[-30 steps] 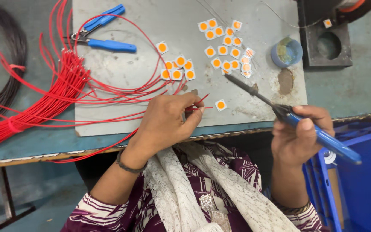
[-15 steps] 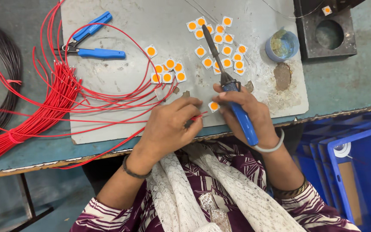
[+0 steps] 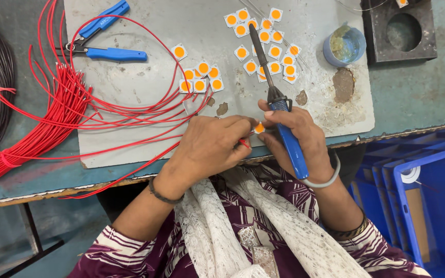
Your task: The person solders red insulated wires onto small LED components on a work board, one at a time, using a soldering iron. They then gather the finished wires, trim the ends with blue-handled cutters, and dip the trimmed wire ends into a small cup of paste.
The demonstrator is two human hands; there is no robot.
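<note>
Left hand (image 3: 209, 146) pinching red wire (image 3: 130, 110) onto small orange chip (image 3: 259, 127); right hand (image 3: 297, 136) gripping blue-handled soldering iron (image 3: 276, 103), tip raised far. Tip down on joint apparently due.

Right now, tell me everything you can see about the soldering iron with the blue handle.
The soldering iron has a blue plastic-looking handle, a dark collar and a long dark metal shaft ending in a tip. The right hand grips the handle like a pen, with the shaft pointing up and away over the grey mat, its tip above the cluster of square orange-centred chips. A pale cord loops out near the wrist.
</note>
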